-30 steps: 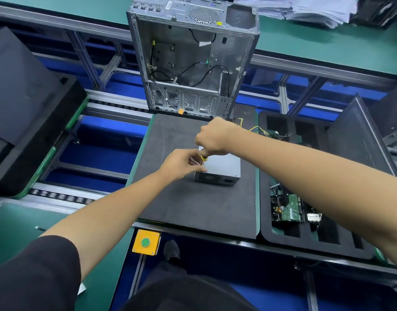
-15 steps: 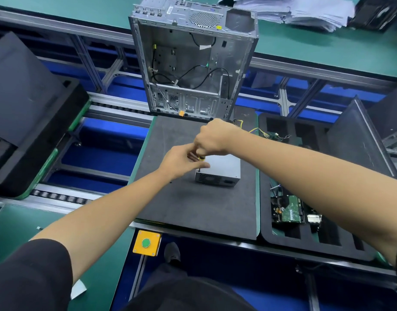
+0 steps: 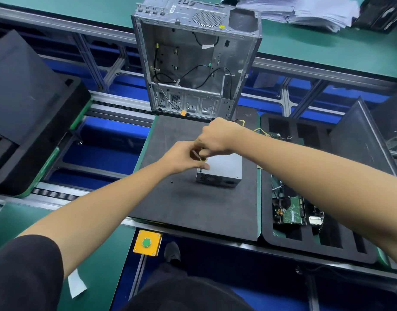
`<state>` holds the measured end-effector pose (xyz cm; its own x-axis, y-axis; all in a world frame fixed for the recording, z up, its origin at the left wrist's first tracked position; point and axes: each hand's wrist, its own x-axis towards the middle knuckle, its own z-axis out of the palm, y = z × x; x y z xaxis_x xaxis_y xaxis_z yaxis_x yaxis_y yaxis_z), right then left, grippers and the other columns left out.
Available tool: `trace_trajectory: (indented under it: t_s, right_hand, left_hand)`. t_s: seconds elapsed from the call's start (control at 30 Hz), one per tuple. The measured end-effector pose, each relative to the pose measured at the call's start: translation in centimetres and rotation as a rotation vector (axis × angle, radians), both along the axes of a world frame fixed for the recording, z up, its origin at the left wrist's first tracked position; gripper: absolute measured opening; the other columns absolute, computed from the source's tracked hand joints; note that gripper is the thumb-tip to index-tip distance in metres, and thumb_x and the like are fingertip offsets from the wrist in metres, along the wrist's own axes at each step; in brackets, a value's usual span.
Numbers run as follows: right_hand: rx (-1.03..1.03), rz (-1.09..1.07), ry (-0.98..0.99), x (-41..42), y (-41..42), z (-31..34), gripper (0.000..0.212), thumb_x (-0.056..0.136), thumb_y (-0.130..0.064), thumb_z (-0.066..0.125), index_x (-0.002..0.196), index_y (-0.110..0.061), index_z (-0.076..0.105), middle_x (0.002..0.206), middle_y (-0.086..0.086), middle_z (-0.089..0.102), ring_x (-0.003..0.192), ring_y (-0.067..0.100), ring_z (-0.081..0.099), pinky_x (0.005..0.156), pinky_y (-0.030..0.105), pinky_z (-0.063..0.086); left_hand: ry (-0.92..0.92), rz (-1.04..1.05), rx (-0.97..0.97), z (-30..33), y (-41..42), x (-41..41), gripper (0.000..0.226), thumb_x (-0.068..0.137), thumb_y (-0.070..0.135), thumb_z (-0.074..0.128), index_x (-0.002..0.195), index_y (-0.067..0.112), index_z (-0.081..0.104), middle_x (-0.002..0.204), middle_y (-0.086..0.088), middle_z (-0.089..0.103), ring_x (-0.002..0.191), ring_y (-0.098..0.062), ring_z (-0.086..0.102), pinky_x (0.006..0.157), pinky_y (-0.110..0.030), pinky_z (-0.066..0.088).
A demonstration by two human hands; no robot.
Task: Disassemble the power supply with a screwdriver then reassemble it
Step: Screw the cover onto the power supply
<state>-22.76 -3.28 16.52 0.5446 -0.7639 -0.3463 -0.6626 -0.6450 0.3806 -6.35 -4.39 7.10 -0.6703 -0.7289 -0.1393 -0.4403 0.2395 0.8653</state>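
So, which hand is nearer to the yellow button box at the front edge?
Left. The left hand is above the mat, up and right of the yellow button box; the right hand is farther back, over the power supply.

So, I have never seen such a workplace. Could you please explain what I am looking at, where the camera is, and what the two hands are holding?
The camera sits on the person's head and looks down, so both bare arms reach into view. On the dark foam mat lies a grey metal box, the power supply. The right hand grips a screwdriver from above; the left hand pinches its shaft near the box's corner. Behind stands an open, mostly empty computer case. To the right, a black foam tray holds circuit boards. The yellow box with a green button sits on the bench edge.
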Motion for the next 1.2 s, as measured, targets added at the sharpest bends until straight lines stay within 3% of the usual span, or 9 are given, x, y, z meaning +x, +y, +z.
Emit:
trace_trajectory:
  t_s: [0.1,0.3,0.4,0.5,0.67,0.77,0.83,0.93,1.2]
  right_hand:
    - [0.000,-0.028,-0.043,-0.1,-0.1,0.0,0.028,0.092,-0.047,0.048,0.103,-0.024,0.059,0.072,-0.002,0.055,0.062,0.026,0.050,0.052,0.030,0.031]
    - [0.037,0.092,-0.079,-0.7,-0.3,0.3,0.011,0.094,-0.038,0.048,0.102,-0.030,0.049,0.076,-0.001,0.057,0.056,0.024,0.047,0.048,0.029,0.024]
    - [-0.017,-0.007,-0.039,-0.4,-0.4,-0.1,0.022,0.094,-0.043,0.044,0.091,-0.025,0.056,0.064,0.000,0.048,0.050,0.017,0.037,0.047,0.028,0.022]
    - [-0.056,-0.009,-0.026,-0.8,-0.2,-0.3,0.034,0.095,-0.049,0.041,0.094,-0.021,0.061,0.067,0.001,0.055,0.049,0.018,0.038,0.047,0.028,0.021]
    - [0.068,0.124,-0.081,-1.1,0.0,-0.1,0.025,0.093,-0.046,0.050,0.109,-0.027,0.050,0.087,-0.005,0.062,0.064,0.028,0.052,0.050,0.030,0.028]
    - [0.095,0.003,-0.088,-1.0,0.0,0.0,0.019,0.095,-0.039,0.048,0.107,-0.028,0.057,0.075,-0.002,0.056,0.066,0.029,0.054,0.055,0.033,0.035]
    - [0.101,-0.087,-0.127,-0.6,0.1,-0.1,0.020,0.096,-0.036,0.046,0.108,-0.026,0.057,0.071,-0.002,0.050,0.066,0.029,0.052,0.055,0.033,0.034]
    - [0.128,-0.131,-0.175,-0.3,0.3,-0.5,0.020,0.096,-0.034,0.046,0.110,-0.023,0.056,0.072,-0.002,0.052,0.065,0.027,0.050,0.052,0.032,0.031]
    - [0.098,-0.010,-0.077,-0.7,0.1,0.2,0.018,0.095,-0.036,0.047,0.102,-0.026,0.060,0.083,-0.002,0.063,0.068,0.027,0.056,0.052,0.030,0.031]
  left_hand:
    - [-0.053,0.047,-0.040,-0.3,-0.2,-0.5,0.031,0.074,0.036,0.092,0.089,0.017,0.073,0.086,0.001,0.077,0.087,-0.018,0.072,0.083,-0.041,0.056]
    - [-0.014,-0.160,0.126,0.6,-1.1,0.2,0.029,0.092,0.009,0.076,0.119,0.016,0.068,0.112,0.007,0.078,0.112,-0.009,0.070,0.100,-0.023,0.052]
    - [-0.014,-0.042,0.016,0.8,-0.9,-0.3,0.033,0.075,0.029,0.092,0.093,0.042,0.068,0.092,0.013,0.077,0.089,-0.010,0.073,0.083,-0.026,0.057]
    - [-0.026,0.034,-0.109,0.4,-0.8,-0.8,0.032,0.065,0.040,0.096,0.072,0.043,0.065,0.069,0.021,0.069,0.064,0.002,0.062,0.063,-0.024,0.049]
    - [-0.048,-0.145,-0.004,0.6,-1.9,-0.4,0.019,0.084,0.010,0.084,0.100,0.007,0.074,0.090,0.001,0.079,0.092,-0.012,0.072,0.093,-0.040,0.055]
    - [0.017,-0.162,0.076,0.9,-1.5,-0.5,0.029,0.084,0.008,0.083,0.109,0.019,0.071,0.102,-0.004,0.078,0.102,-0.021,0.073,0.097,-0.037,0.056]
    - [0.039,-0.085,0.064,0.8,-1.1,-0.8,0.036,0.070,0.024,0.095,0.096,0.034,0.072,0.092,0.004,0.077,0.093,-0.019,0.073,0.088,-0.032,0.059]
    - [-0.016,0.050,0.006,0.1,-0.9,-1.0,0.035,0.062,0.037,0.098,0.085,0.024,0.075,0.082,0.006,0.077,0.086,-0.017,0.074,0.084,-0.043,0.058]
    - [-0.037,-0.219,0.108,1.0,-2.2,-0.1,0.027,0.087,0.014,0.081,0.112,0.019,0.072,0.108,0.006,0.078,0.106,-0.012,0.072,0.100,-0.028,0.054]
